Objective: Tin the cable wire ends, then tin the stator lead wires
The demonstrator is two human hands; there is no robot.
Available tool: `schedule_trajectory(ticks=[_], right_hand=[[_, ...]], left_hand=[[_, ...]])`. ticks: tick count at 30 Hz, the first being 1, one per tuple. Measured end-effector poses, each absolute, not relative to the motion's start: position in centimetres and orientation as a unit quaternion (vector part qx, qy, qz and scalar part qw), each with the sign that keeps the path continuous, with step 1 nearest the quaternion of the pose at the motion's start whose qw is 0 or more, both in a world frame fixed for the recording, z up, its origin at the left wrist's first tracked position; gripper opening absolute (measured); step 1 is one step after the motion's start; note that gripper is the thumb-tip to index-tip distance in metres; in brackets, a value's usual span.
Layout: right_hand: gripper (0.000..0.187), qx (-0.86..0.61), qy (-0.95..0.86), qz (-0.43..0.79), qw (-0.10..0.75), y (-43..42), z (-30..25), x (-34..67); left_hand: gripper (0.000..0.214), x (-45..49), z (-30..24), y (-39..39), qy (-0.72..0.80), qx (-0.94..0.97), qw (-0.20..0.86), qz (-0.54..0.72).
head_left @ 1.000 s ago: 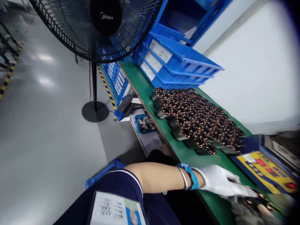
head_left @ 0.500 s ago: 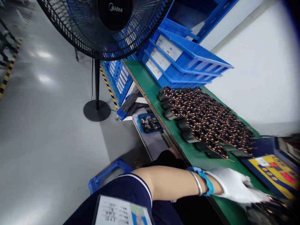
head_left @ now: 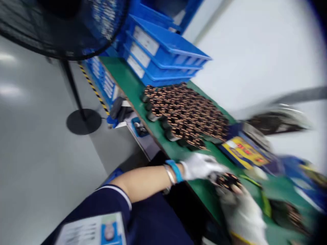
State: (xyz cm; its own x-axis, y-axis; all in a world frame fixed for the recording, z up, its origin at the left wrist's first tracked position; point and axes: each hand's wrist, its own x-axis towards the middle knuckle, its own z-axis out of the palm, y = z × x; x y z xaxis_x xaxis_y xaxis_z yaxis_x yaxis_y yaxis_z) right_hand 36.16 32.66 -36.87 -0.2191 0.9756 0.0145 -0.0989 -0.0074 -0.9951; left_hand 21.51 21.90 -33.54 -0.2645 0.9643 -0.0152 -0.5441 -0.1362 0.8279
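Note:
Both my hands wear white gloves and meet at a dark cylindrical motor stator (head_left: 228, 181) with copper windings on its top. My left hand (head_left: 201, 166), a teal band and a silver bracelet at its wrist, grips the stator's left side. From the lower right my right hand (head_left: 240, 204) is wrapped round its near side, bare fingertips showing at the rim. Motion blurs both hands. Beyond them, many like stators (head_left: 189, 112) stand packed in rows on the green bench (head_left: 163, 137).
Stacked blue bins (head_left: 163, 51) stand at the bench's far end. A blue and yellow box (head_left: 245, 151) lies beyond my hands, and another dark stator (head_left: 288, 214) is at the right. A black stand fan (head_left: 84, 121) is on the floor at left.
My view has swung right, so the bench and stators sit further left. My right hand and the held stator now show clearly; before, the stator was a blur at the lower right edge.

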Motion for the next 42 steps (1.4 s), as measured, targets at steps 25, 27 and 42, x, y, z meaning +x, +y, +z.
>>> schedule_trajectory(ticks=[25, 27, 42], right_hand=[[0.058, -0.381, -0.496, 0.630, 0.460, 41.1, -29.7, 41.1], [0.056, -0.380, -0.478, 0.638, 0.470, 41.7, -29.8, 41.0], [0.063, -0.377, -0.429, 0.638, 0.517, 42.3, -32.0, 41.1]], left_hand=[[0.035, 24.4, -27.3, 34.7, 0.582, 0.505, 0.438, 0.463], [0.035, 24.8, -27.6, 35.3, 0.575, 0.513, 0.453, 0.448], [0.033, 26.2, -31.0, 35.4, 0.573, 0.440, 0.527, 0.448]])
